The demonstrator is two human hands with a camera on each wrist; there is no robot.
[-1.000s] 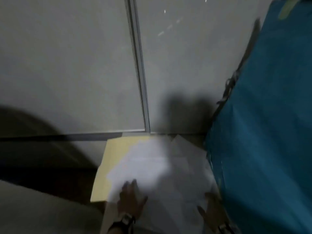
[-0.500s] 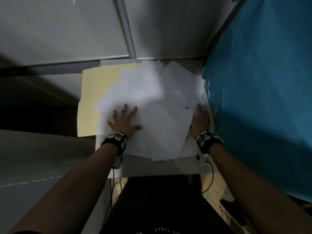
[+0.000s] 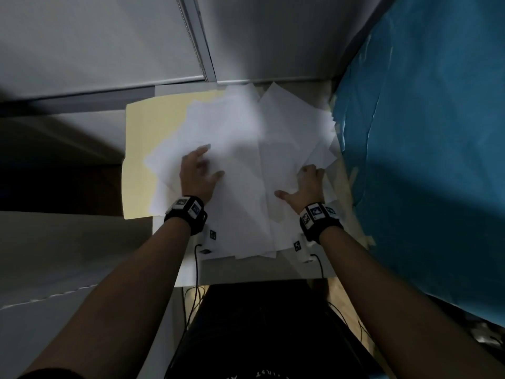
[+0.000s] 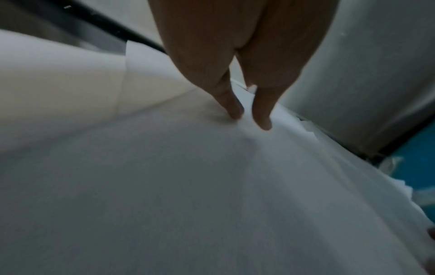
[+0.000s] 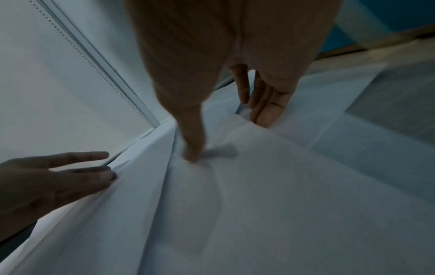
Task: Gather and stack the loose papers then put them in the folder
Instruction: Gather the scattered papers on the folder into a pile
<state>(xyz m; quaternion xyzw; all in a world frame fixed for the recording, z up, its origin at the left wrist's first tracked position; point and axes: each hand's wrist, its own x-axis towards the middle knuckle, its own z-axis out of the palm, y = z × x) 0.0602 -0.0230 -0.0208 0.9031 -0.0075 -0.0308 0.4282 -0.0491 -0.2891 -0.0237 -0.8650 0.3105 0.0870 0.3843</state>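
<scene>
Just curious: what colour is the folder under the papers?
Pale yellow folder, clearest in the head view.

Head camera: from my forehead, looking steeply down over both forearms at the papers (image 3: 246,165) spread on the small table (image 3: 254,266), wall beyond.
Left wrist camera: along my left hand (image 4: 244,61), very close over the sheets, facing the wall.
Right wrist camera: along my right hand (image 5: 235,74), equally close.
Shared: all three catch the papers; the right wrist view also shows my left hand.
</scene>
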